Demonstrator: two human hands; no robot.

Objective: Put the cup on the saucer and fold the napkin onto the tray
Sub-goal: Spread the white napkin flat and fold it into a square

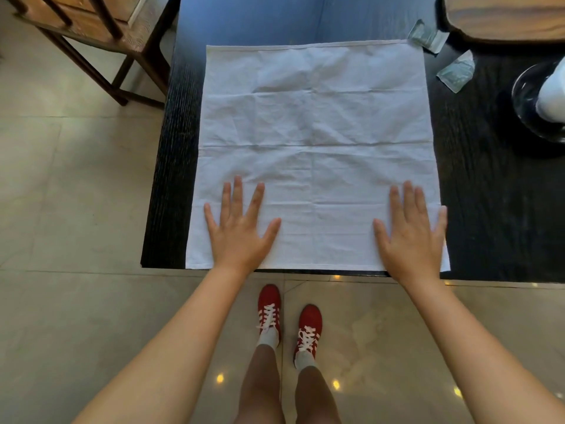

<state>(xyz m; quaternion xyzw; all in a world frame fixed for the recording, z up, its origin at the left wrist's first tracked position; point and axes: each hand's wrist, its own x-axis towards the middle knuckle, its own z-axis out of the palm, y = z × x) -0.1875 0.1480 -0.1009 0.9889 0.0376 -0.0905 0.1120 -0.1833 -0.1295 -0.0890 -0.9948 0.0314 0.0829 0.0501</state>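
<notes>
A white cloth napkin [318, 133] lies spread flat and unfolded on the black table [489, 209], with crease lines across it. My left hand [240, 229] presses flat on its near left part, fingers spread. Near the napkin's right edge my right hand [412, 234] lies flat as well, fingers straight. At the far right a white cup [553, 96] stands on a dark glossy saucer [527, 96], both cut off by the frame edge. A wooden tray [504, 16] shows at the top right.
Two small clear sachets [426, 36] [457, 71] lie on the table between the napkin and the tray. A wooden chair [91, 35] stands at the upper left on the tiled floor. My feet in red shoes [289, 319] stand just before the table's near edge.
</notes>
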